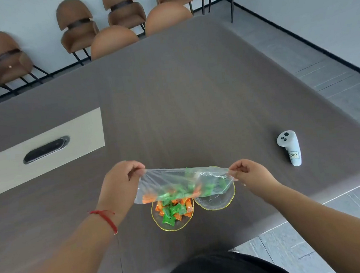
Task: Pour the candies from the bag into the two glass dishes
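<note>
A clear plastic bag (178,182) hangs stretched between my hands above two gold-rimmed glass dishes. My left hand (119,184) pinches its left corner and my right hand (250,174) pinches its right corner. Green and orange wrapped candies (175,193) lie along the bag's lower edge. The left dish (160,223) holds a pile of green and orange candies (173,211). The right dish (217,202) shows bare glass, and the bag covers its far part.
The dishes stand near the front edge of a grey-brown table (182,97). A white handheld controller (289,147) lies to the right. A beige panel with a dark oval insert (46,150) sits at the left. Brown chairs (80,30) line the far side.
</note>
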Available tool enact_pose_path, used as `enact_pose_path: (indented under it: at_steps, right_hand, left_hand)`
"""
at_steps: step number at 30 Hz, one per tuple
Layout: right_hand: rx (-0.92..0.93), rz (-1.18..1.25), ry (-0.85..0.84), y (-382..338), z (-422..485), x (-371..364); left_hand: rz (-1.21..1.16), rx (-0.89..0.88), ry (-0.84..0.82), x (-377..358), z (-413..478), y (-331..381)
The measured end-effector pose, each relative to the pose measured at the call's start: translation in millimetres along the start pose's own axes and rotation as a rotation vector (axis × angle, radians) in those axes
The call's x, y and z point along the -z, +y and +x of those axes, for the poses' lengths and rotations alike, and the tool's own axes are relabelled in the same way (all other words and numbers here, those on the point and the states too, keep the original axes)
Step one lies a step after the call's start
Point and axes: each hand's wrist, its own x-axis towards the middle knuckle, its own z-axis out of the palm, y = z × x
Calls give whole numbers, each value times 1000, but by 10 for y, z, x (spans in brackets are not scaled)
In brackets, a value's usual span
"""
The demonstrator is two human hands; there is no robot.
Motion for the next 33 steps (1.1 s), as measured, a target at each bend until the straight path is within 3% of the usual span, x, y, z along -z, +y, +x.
enact_pose_path:
  at_steps: [16, 33]
  right_hand:
    - [-196, 191, -49, 444, 77, 25]
    - [-273, 276, -95, 519, 193, 50]
  left_hand:
    - [271, -223, -182, -89, 375, 968]
    - [306, -203, -240, -166, 565, 1325]
